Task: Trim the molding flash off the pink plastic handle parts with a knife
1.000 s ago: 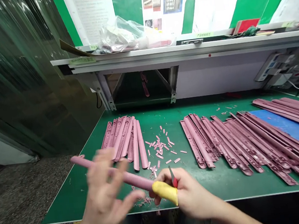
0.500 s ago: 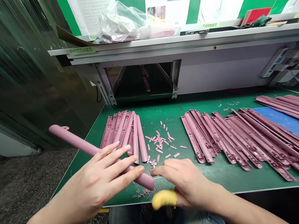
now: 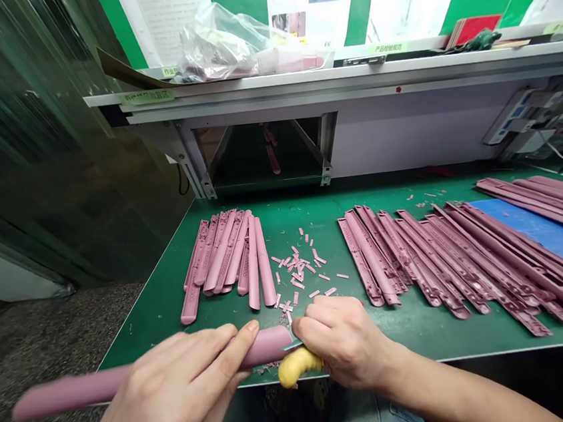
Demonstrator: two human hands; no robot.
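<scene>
My left hand (image 3: 179, 389) is closed round a long pink plastic strip (image 3: 74, 392), held almost level over the bench's front edge. The strip's right end meets a small thin blade (image 3: 292, 346) that sticks out of my closed right hand (image 3: 345, 338). Most of the blade and any handle are hidden in the fist. A yellow finger cover (image 3: 298, 366) sits on my right thumb, just below the blade. Small pink shavings (image 3: 268, 368) lie under the strip's end.
Pink strips (image 3: 225, 254) lie in a group at left, with a larger row (image 3: 448, 260) at right, partly over a blue sheet (image 3: 525, 229). Small pink offcuts (image 3: 297, 263) are scattered between them. Behind is a chute opening (image 3: 265, 155) below a shelf (image 3: 298, 83).
The pink strip has swung from a slant to nearly level, its left end dropping towards me. My right hand has closed, and its blade now meets the strip's right end.
</scene>
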